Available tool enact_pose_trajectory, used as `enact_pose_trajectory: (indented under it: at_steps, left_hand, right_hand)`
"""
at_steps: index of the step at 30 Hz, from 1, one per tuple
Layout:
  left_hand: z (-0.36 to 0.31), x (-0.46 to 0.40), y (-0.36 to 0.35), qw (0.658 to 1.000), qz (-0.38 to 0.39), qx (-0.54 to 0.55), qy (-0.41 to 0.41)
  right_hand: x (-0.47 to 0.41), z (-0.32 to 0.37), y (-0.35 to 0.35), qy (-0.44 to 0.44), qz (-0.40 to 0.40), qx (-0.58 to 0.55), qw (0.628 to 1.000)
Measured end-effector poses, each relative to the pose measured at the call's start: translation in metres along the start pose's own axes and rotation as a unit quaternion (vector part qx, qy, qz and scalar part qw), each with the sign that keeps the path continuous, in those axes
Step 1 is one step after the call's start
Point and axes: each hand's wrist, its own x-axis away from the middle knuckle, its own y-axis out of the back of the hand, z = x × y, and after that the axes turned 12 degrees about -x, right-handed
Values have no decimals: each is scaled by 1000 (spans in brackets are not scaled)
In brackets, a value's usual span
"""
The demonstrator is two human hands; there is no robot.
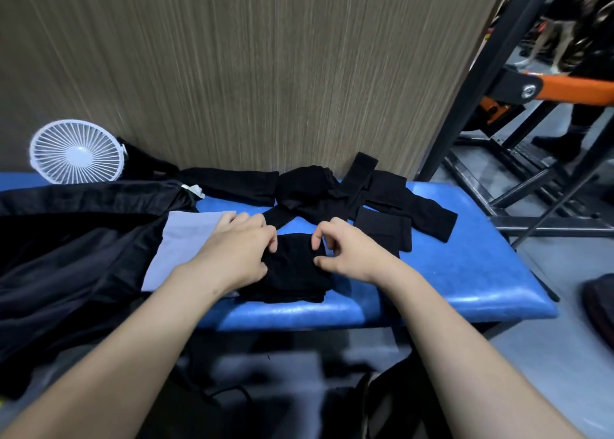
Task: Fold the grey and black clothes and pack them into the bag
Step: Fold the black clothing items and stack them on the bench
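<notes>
A small folded black garment [292, 272] lies near the front edge of the blue padded bench [465, 266]. My left hand [239, 249] rests on its left side with fingers curled onto the cloth. My right hand [345, 249] pinches its upper right edge. A folded grey cloth [182, 242] lies just left of my left hand. More black clothes [332, 192] lie spread along the back of the bench. A large dark garment [66, 246] covers the bench's left end. A dark bag [382, 405] sits blurred on the floor below.
A white fan [77, 152] stands at the back left against the wood-grain wall [265, 66]. A black and orange metal frame [531, 93] stands to the right. Another dark object [601, 309] lies on the floor at far right. A person's legs show behind the frame.
</notes>
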Motion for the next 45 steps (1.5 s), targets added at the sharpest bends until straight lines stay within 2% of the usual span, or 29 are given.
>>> enact_pose_trajectory:
  at_steps: [4, 8, 10, 16, 21, 24, 32, 35, 40, 45]
  left_hand:
    - [-5, -2, -3, 999, 51, -15, -1]
    - [-4, -6, -1, 998, 61, -14, 5]
    - [-5, -10, 2, 999, 39, -2, 27]
    - [-19, -43, 5, 987, -132, 44, 81]
    - [-35, -77, -6, 976, -162, 89, 118]
    - [-42, -90, -14, 970, -164, 116, 137]
    - [-54, -104, -20, 955, -227, 120, 146]
    - [-55, -105, -17, 944, -260, 144, 148]
    - [-58, -104, -8, 923, -282, 201, 166]
    - [-69, -103, -5, 900, -310, 274, 139]
  right_hand:
    - [-6, -2, -9, -36, 57, 54, 996]
    - [-10, -3, -1, -61, 51, -7, 997]
    - [-15, -2, 6, -64, 2, -57, 996]
    - [-37, -11, 20, -58, -222, -88, 969]
    - [-56, -17, 16, -56, -292, -68, 952]
    - [-71, -20, 9, -44, -300, -51, 952]
    - [-86, -26, 6, -1, -310, 19, 951]
    - [-80, -20, 11, 51, -331, 22, 942]
    - [-63, -5, 26, 143, -344, -13, 928]
    - [-34, 3, 44, 139, -362, -108, 915]
